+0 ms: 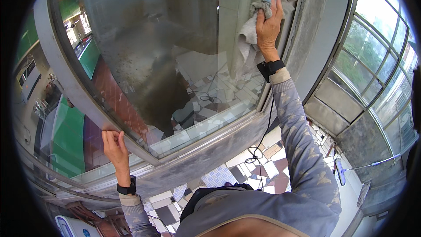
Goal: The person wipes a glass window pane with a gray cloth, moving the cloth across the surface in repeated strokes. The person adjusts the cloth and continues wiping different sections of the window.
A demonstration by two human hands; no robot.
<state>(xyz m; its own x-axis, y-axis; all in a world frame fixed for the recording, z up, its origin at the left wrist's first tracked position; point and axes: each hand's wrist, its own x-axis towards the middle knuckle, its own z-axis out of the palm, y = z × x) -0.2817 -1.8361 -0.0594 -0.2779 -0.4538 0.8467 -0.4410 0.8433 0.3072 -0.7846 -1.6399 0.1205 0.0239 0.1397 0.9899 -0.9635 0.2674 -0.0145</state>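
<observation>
A crumpled grey-white cloth (250, 34) lies under my right hand (270, 26), pressed against the upper right of a large sliding window's glass pane (197, 39). The fingers spread over the bunched cloth, and its lower end hangs down along the glass. My left hand (115, 148) rests with bent fingertips on the aluminium frame (98, 118) of the pane, near its lower left corner; it holds no loose object. Dark bands are around both wrists. The glass shows reflections of a figure and of the paved floor.
Below the window runs a concrete sill wall (204, 158). A black cable (260, 151) hangs looped over the broken-tile floor (230, 171). A squeegee or flat mop (340, 171) stands at the right, near a metal-framed glass door (365, 62). A white box-like container (74, 227) is at lower left.
</observation>
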